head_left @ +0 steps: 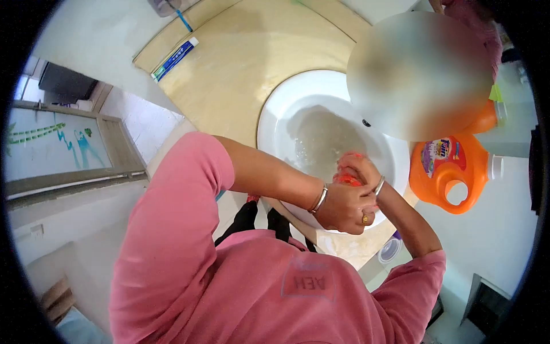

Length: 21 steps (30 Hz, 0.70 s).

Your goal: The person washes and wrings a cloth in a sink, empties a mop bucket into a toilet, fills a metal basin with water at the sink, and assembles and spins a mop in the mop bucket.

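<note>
A wet, glossy red item (348, 179) is bunched between my hands over the near right side of the white washbasin (274, 123). My right hand (356, 165) is closed round its far part. Just below, my left hand (344, 209), with a ring on one finger, is curled closed against the right hand, and a bit of red shows at its right edge. The hands overlap and hide most of the item. Cloudy water (326, 140) lies in the basin.
An orange detergent jug (452, 169) stands right of the basin, by a mirror. A toothpaste box (175, 59) lies on the beige counter (229, 69) at the far left. A round blurred patch covers the upper right. A white container (389, 250) is below the counter.
</note>
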Motion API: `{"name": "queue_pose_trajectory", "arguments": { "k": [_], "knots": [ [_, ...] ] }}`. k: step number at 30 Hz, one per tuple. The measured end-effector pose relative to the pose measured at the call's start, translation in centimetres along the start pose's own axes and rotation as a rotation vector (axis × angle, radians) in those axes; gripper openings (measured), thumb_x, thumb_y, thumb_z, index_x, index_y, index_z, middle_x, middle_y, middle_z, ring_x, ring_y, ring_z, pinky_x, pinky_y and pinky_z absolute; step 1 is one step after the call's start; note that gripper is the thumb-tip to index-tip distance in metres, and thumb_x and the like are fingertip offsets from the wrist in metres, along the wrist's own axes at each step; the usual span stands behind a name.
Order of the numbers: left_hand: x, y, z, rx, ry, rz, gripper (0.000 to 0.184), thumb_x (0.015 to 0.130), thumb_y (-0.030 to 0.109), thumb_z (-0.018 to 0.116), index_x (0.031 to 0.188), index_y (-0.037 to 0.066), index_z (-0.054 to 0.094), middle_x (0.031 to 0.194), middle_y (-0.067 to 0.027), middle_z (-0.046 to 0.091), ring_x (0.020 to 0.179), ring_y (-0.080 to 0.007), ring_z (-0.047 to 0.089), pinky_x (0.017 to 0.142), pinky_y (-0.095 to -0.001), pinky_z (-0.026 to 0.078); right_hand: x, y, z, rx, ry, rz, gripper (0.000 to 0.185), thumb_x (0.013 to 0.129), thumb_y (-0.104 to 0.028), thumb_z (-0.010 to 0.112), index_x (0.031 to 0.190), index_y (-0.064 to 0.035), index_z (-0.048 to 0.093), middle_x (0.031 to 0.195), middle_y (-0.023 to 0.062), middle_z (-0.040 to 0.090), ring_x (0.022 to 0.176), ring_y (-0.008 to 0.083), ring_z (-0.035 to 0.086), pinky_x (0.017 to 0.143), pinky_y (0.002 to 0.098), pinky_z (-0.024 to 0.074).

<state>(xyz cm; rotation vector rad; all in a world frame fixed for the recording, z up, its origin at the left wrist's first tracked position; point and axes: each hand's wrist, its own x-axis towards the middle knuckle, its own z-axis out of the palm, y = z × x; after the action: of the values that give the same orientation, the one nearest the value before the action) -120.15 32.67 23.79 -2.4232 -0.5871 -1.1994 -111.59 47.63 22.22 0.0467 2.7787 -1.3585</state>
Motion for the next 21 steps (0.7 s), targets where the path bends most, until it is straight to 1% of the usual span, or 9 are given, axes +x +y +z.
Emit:
{"name": "queue_pose_trajectory", "arguments": {
  "k": [1,4,8,10,12,14,15,18,21],
  "knots": [
    [-0.4,0.1,-0.2,-0.008,-0.033,-0.013,0.021,0.051,0.029,0.056,0.061,0.011,0.050,0.076,-0.0063,0.049,0.075,-0.0262,0.047,0.069,-0.0443,0.041,0.5,-0.1,0.2,-0.206,-0.050,-0.162,0.020,0.065,-0.009,0.057,0.084,-0.0013,0.055,0.078,0.0099,0.055,0.072,0.0236,0.054,0.068,0.0324,0.0453],
    [-1.5,0.1,1.0,-0.032,-0.133,-0.025,0.022,0.052,0.030,0.055,0.062,0.012,0.050,0.080,-0.0065,0.050,0.076,-0.0265,0.047,0.066,-0.0423,0.040,0.7,0.8,2.3,0.851,0.246,0.778,0.016,0.069,-0.010,0.056,0.081,-0.0006,0.056,0.073,0.0074,0.055,0.071,0.0193,0.054,0.067,0.0306,0.0452],
    [-2.4,0.4,1.2,-0.017,-0.157,-0.102,0.018,0.054,0.024,0.057,0.064,0.010,0.051,0.078,-0.0077,0.052,0.072,-0.0274,0.050,0.063,-0.0409,0.041,-0.6,6.2,4.6,0.413,0.225,0.495,0.011,0.073,-0.013,0.055,0.076,-0.0024,0.057,0.071,0.0060,0.057,0.068,0.0157,0.055,0.065,0.0287,0.0452],
    [-3.9,-0.6,3.1,-0.143,-0.001,-0.262,0.015,0.056,0.020,0.057,0.066,0.009,0.051,0.076,-0.0085,0.053,0.069,-0.0284,0.051,0.062,-0.0405,0.042,0.8,2.1,4.2,1.014,0.436,0.849,0.011,0.074,-0.015,0.055,0.076,-0.0045,0.058,0.071,0.0059,0.058,0.068,0.0158,0.055,0.065,0.0289,0.0452],
    [-3.7,-2.9,2.4,-0.121,0.053,-0.327,0.013,0.057,0.012,0.056,0.069,0.008,0.053,0.075,-0.0099,0.054,0.066,-0.0302,0.053,0.062,-0.0395,0.043,0.8,9.9,2.3,0.103,0.047,0.638,0.029,0.082,-0.015,0.050,0.109,-0.0059,0.049,0.101,0.0061,0.053,0.089,0.0164,0.053,0.077,0.0302,0.0462],
    [-4.0,-3.4,-1.1,0.009,0.123,-0.498,0.022,0.057,0.014,0.063,0.076,0.008,0.055,0.085,-0.0124,0.055,0.077,-0.0304,0.053,0.069,-0.0378,0.044,1.8,2.8,3.4,0.648,0.414,0.288,0.026,0.082,-0.026,0.048,0.091,-0.0045,0.059,0.100,0.0102,0.057,0.095,0.0171,0.051,0.079,0.0306,0.0426],
    [-4.3,-4.3,-2.6,0.009,0.150,-0.622,0.028,0.058,0.019,0.068,0.081,0.008,0.056,0.088,-0.0109,0.054,0.081,-0.0274,0.053,0.072,-0.0352,0.043,2.5,0.1,2.9,1.129,0.603,0.558,0.029,0.083,-0.028,0.046,0.094,-0.0036,0.059,0.104,0.0116,0.056,0.100,0.0178,0.050,0.082,0.0309,0.0413],
    [-7.2,-5.8,-5.4,-0.172,0.630,-1.083,0.019,0.066,0.015,0.065,0.080,0.004,0.056,0.077,-0.0077,0.056,0.073,-0.0203,0.054,0.070,-0.0300,0.044,-0.4,7.2,1.9,0.254,0.590,0.666,0.033,0.084,-0.026,0.044,0.109,-0.0056,0.053,0.108,0.0126,0.054,0.100,0.0216,0.050,0.087,0.0325,0.0397],
    [-12.5,-5.5,-8.0,-0.576,0.976,-1.447,0.022,0.070,0.009,0.060,0.090,0.000,0.055,0.085,-0.0064,0.057,0.079,-0.0166,0.055,0.073,-0.0271,0.044,-1.6,14.6,2.7,-0.256,0.128,0.781,0.048,0.077,-0.009,0.045,0.124,-0.0127,0.037,0.116,0.0158,0.045,0.103,0.0296,0.046,0.086,0.0394,0.0397]
  ]
}}
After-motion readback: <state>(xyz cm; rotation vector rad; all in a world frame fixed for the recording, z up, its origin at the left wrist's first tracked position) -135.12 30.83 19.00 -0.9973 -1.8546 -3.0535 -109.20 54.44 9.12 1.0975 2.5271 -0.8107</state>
